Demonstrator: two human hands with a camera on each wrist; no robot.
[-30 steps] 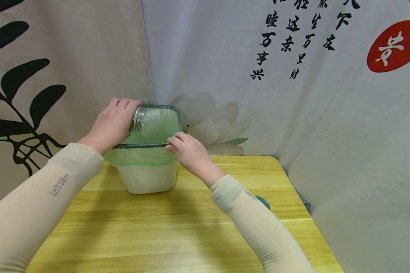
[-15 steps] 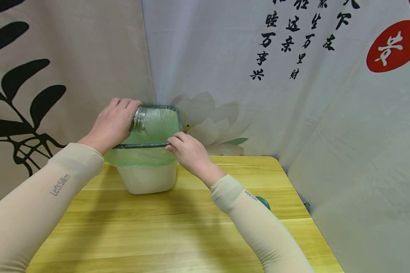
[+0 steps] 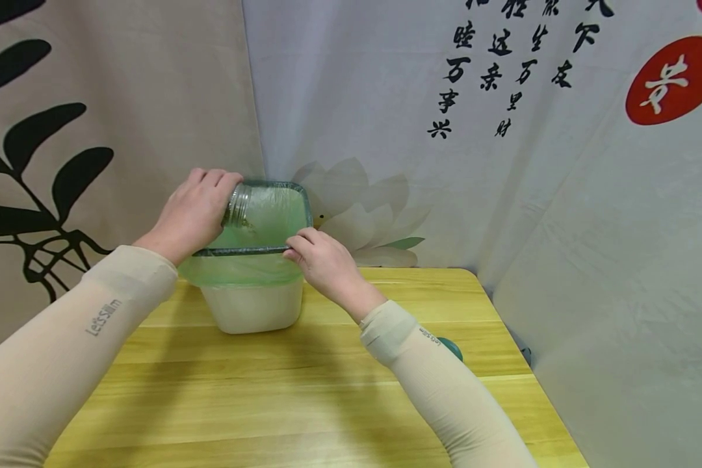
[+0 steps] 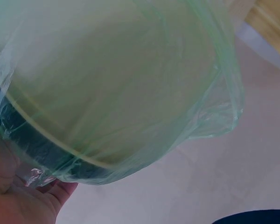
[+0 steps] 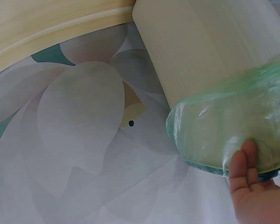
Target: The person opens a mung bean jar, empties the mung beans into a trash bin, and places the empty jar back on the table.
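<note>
A cream trash bin [image 3: 254,311] with a dark green rim [image 3: 242,251] stands at the back of the table, lined with a thin green plastic bag [image 3: 242,270]. My left hand [image 3: 195,205] grips a clear glass jar [image 3: 241,203], tilted with its threaded mouth inside the bin's opening. Small brownish bits show just below the mouth; the hand hides most of the jar. At the near right corner, my right hand [image 3: 327,263] pinches the rim through the bag. The right wrist view shows its fingers [image 5: 242,163] against the bag.
On the wooden table [image 3: 257,403], a dark green round object [image 3: 452,348] lies partly hidden behind the right sleeve. A printed cloth backdrop [image 3: 357,84] stands behind the table and on its right. The table's right edge [image 3: 532,370] is visible.
Brownish bits now show below the jar's mouth, where none showed a second ago. Both hands, the jar and the bin keep their places; the head view has shifted very slightly.
</note>
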